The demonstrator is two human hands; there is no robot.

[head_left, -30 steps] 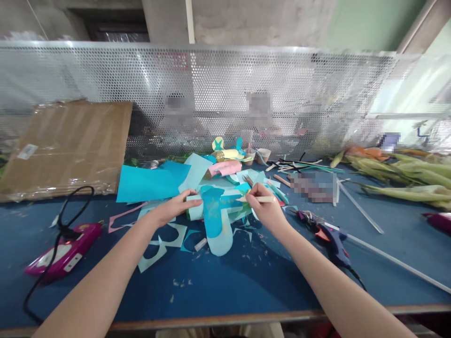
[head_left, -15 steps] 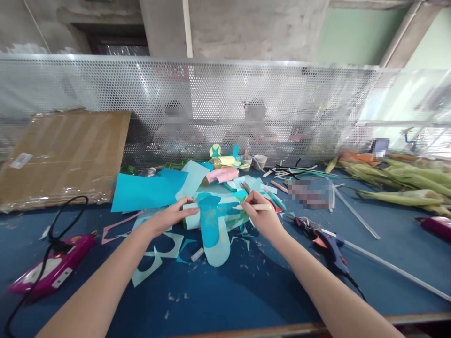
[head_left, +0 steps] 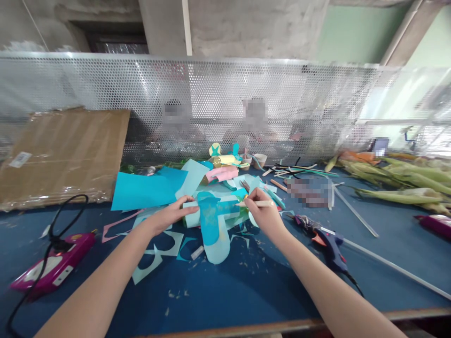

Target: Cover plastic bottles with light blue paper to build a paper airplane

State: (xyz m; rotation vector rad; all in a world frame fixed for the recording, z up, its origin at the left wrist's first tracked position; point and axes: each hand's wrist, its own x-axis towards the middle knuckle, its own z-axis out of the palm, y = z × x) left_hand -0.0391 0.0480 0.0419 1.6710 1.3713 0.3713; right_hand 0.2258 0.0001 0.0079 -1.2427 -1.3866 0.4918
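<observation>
My left hand (head_left: 168, 216) is closed on the left end of a light blue paper roll (head_left: 192, 217) lying across the blue table (head_left: 232, 286). A teal and pale blue paper cutout (head_left: 213, 228) drapes over the roll toward me. My right hand (head_left: 261, 213) pinches a thin wooden stick (head_left: 257, 203), its tip touching the paper at the roll's right side. Around both hands lie teal and light blue paper sheets (head_left: 148, 189) and offcuts (head_left: 155, 256).
A blue glue gun (head_left: 327, 241) lies right of my right hand. A magenta device (head_left: 52, 267) with a black cord sits at the left. Cardboard (head_left: 63, 152) leans on a perforated metal screen (head_left: 225, 103). Corn husks (head_left: 398, 180) lie far right. Long thin rods (head_left: 394, 267) cross the table.
The view has shifted slightly. My right hand with the stick moved a little up and left along the paper. My left hand keeps its hold on the roll.
</observation>
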